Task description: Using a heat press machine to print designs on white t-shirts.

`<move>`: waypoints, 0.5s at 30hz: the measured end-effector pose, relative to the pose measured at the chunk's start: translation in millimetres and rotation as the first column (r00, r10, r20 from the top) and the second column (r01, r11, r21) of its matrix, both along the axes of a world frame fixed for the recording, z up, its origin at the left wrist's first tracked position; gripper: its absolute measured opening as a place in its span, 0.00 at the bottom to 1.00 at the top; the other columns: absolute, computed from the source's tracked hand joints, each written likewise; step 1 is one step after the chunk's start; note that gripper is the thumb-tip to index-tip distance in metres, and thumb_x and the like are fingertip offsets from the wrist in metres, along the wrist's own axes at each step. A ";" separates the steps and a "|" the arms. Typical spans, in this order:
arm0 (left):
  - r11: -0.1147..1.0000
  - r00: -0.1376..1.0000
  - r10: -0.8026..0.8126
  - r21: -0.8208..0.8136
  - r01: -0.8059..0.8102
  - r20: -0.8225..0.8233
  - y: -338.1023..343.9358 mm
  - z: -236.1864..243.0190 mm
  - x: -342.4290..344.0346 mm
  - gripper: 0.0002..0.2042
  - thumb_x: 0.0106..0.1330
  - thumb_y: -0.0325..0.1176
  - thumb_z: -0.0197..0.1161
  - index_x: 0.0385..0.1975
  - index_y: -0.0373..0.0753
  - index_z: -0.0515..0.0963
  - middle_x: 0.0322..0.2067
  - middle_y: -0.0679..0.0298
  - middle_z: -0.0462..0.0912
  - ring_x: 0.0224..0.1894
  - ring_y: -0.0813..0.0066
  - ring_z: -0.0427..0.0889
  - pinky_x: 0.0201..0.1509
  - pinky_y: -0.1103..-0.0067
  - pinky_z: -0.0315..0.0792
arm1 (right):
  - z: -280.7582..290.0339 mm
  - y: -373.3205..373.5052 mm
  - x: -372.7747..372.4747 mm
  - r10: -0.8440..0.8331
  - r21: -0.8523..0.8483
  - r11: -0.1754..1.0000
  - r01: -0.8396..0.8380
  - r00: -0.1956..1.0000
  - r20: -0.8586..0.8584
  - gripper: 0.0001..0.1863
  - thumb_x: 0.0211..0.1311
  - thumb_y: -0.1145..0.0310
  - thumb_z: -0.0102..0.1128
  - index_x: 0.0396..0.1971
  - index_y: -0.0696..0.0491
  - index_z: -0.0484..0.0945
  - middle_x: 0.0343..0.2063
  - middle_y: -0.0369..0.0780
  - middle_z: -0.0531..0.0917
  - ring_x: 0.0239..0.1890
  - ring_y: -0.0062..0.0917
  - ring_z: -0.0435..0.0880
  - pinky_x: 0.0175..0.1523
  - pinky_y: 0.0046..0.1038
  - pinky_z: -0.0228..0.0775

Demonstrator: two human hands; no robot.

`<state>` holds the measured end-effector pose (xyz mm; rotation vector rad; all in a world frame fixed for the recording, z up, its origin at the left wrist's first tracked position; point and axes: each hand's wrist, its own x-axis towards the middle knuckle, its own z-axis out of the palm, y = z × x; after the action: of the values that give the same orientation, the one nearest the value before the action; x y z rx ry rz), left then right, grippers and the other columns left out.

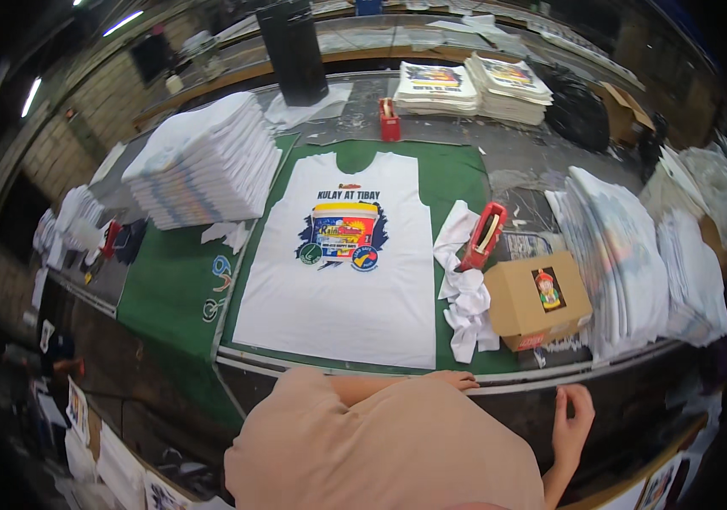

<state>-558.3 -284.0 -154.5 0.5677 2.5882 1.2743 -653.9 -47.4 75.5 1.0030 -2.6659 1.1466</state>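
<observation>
A white shirt panel point(342, 306), cut with a neck and armholes, lies flat and face up on the green table cover point(168, 297). Its chest carries a colourful bucket print. My left hand point(452, 380) reaches across my body to the table's front edge, just below the panel's lower right corner; its fingers lie stretched out, holding nothing. Off the table's edge, my right hand point(574, 416) hangs with loosely bent fingers, thumb apart, and no object shows in it. It is nearest to a brown cardboard box point(512, 302) with a cartoon sticker.
Right of the panel are crumpled white cloth strips point(468, 310) and a red tape dispenser point(484, 236). Folded white fabric stacks stand at left point(202, 161) and right point(614, 263). Further back are another red dispenser point(390, 121), printed panel stacks point(435, 89) and a black box-shaped object point(294, 51).
</observation>
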 end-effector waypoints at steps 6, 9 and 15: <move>0.906 0.906 0.422 0.025 -0.422 0.027 29.1 20.3 -42.6 0.18 0.65 0.43 0.55 0.47 0.36 0.73 0.44 0.56 0.76 0.49 0.56 0.74 0.51 0.68 0.68 | 23.1 -22.5 -227.8 0.375 -0.135 0.901 -0.412 0.897 -0.232 0.02 0.54 0.78 0.56 0.28 0.60 0.77 0.25 0.42 0.78 0.30 0.32 0.77 0.39 0.29 0.67; 0.655 0.655 0.756 -0.005 -0.756 -0.018 72.4 27.8 -78.8 0.15 0.64 0.41 0.57 0.44 0.39 0.76 0.40 0.56 0.78 0.46 0.56 0.76 0.49 0.68 0.69 | 47.1 -51.4 -349.6 0.396 -0.077 0.897 -0.435 0.869 -0.296 0.04 0.54 0.75 0.61 0.28 0.58 0.77 0.23 0.40 0.77 0.26 0.29 0.75 0.35 0.26 0.65; -0.231 0.036 0.874 -0.479 -0.847 -0.485 196.0 4.2 -164.1 0.30 0.59 0.53 0.58 0.59 0.46 0.65 0.57 0.56 0.66 0.61 0.53 0.63 0.62 0.57 0.55 | 9.9 -108.0 -542.9 0.607 0.161 0.794 -0.586 0.760 -0.230 0.18 0.56 0.56 0.60 0.40 0.54 0.80 0.43 0.43 0.80 0.49 0.38 0.76 0.54 0.35 0.66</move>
<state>-722.4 -88.0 -150.3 -1.8577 2.8996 0.0705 -1196.8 -155.4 85.4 1.9683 -2.2320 0.8761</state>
